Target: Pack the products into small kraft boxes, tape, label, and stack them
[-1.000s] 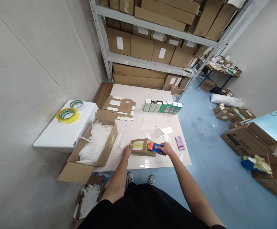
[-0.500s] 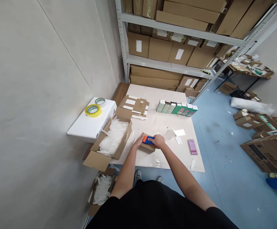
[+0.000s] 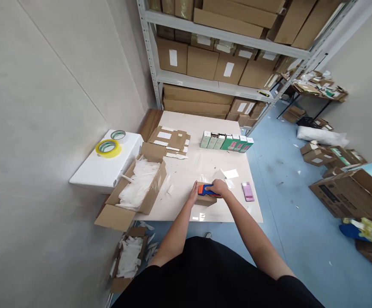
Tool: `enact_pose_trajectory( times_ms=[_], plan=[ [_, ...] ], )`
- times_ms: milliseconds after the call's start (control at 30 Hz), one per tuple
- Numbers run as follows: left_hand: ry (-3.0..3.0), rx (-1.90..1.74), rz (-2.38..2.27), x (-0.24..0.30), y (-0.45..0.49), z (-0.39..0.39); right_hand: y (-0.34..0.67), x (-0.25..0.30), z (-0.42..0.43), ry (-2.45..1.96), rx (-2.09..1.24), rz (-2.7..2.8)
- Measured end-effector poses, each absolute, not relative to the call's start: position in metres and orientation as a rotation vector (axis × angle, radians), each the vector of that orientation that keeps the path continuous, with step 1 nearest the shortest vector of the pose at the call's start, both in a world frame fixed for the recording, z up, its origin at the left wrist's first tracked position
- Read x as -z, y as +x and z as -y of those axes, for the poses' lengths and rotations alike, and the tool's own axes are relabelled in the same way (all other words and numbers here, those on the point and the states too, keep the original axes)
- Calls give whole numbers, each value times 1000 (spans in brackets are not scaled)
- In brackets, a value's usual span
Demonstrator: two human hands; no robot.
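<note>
A small cardboard box (image 3: pixel 207 200) lies near the front edge of the table. My left hand (image 3: pixel 193 193) is pressed against its left end, holding it. Wrapped in my right hand (image 3: pixel 218 187) is a blue and orange tape dispenser (image 3: pixel 204 190), resting on top of the box. Much of the box top is hidden under the dispenser and my hand. Just beyond lie scraps of white paper (image 3: pixel 231 174), and to the right sits a pinkish purple stack (image 3: pixel 247 192), blurred out.
An open carton (image 3: pixel 155 188) of white packing material stands left, beside a white block (image 3: pixel 91 168) bearing a yellow tape roll (image 3: pixel 108 148). Flattened cardboard (image 3: pixel 175 140) and a row of green-white boxes (image 3: pixel 226 142) lie farther back. Behind rises a shelf (image 3: pixel 202 84) of cartons.
The cardboard box, with both hands and the tape dispenser, has shifted right across the table and turned slightly. My view has shifted too. Both hands keep their hold.
</note>
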State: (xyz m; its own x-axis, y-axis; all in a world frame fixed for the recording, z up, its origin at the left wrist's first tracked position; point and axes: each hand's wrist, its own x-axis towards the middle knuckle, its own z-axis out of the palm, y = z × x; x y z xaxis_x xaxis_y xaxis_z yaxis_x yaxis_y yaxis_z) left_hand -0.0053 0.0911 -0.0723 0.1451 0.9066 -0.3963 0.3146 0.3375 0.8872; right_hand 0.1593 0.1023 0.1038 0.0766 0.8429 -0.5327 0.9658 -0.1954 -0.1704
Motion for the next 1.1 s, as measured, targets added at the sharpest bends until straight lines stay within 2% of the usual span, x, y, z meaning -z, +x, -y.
enact_pose_trajectory(
  times_ms=[233,600,1100],
  plan=[
    [1161,-669,-1386,68,40,-82,222,-105,-88,2169,866,-1766],
    [1198,-688,-1435,61,37,-80,339,-89,-36,2317,828,-1657],
    [1190,-691,-1420,64,30,-86,348,-62,-18,2393,790,-1604]
  ],
)
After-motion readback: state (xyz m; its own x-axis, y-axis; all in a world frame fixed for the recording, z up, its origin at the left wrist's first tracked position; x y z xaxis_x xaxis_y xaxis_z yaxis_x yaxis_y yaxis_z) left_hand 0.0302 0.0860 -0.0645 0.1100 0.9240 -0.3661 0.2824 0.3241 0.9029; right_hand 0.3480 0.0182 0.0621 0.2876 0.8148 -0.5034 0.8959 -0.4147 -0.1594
